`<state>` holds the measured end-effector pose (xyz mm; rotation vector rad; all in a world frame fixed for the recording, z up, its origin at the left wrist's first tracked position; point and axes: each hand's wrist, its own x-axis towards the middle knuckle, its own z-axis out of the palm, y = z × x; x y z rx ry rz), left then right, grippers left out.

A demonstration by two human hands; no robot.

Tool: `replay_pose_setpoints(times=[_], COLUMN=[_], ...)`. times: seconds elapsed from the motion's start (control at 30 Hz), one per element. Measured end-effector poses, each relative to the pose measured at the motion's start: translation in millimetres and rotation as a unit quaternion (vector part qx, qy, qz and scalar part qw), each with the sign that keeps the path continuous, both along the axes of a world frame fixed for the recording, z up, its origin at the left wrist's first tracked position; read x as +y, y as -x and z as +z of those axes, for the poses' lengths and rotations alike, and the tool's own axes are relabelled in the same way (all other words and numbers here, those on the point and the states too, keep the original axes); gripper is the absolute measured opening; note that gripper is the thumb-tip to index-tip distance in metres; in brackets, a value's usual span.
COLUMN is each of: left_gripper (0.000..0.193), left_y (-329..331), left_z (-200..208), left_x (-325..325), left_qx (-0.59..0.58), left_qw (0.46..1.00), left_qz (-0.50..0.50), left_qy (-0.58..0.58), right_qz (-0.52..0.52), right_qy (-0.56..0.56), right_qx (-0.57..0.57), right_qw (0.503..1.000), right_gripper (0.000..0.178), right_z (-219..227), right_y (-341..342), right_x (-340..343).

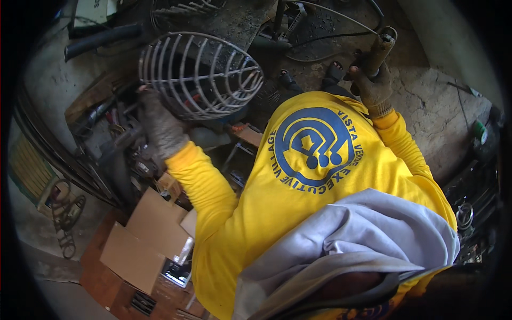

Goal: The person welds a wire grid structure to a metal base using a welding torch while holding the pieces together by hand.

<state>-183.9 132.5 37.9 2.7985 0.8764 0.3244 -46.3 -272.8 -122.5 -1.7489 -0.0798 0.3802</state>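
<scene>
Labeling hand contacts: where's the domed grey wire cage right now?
In the head view, the domed grey wire cage sits upper left, gripped at its rim by the gloved left hand, above the brown cardboard boxes.

- Left hand grips the wire fan guard at its near rim; just below the grip, tools and metal parts crowd close.
- Beyond the guard, a black handlebar blocks the way.
- Right hand holds a rusty cylinder; bare concrete floor lies open to its right.
- Cables cross left of that grip.
</scene>
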Motion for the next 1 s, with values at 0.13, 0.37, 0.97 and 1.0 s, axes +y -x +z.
replay_pose_setpoints(times=[0.13, 0.37, 0.97, 1.0], left_gripper=[0.058, 0.052, 0.045, 0.045], left_y=[22.9, 58.5, 6.8, 6.4], left_z=[-53.6, -151.9, -125.4, -121.6], left_x=[-57.7, -52.0, -84.9, -84.4], left_qx=[-0.268, -0.215, -0.152, -0.153], left_qw=[0.858, 0.89, 0.873, 0.874], left_qz=[0.25, 0.273, 0.196, 0.198], left_qy=[0.36, 0.296, 0.419, 0.415], right_qz=[0.021, 0.084, 0.117, 0.116], right_qy=[-0.066, -0.028, 0.023, 0.019], right_qx=[0.068, 0.014, -0.085, -0.1], right_qw=[0.995, 0.996, 0.989, 0.988], right_gripper=[0.046, 0.043, 0.045, 0.046], right_z=[21.7, 30.4, 7.9, 2.2], right_y=[-15.9, -15.4, 16.0, 15.8], right_x=[-2.6, -0.8, -21.1, -19.9])
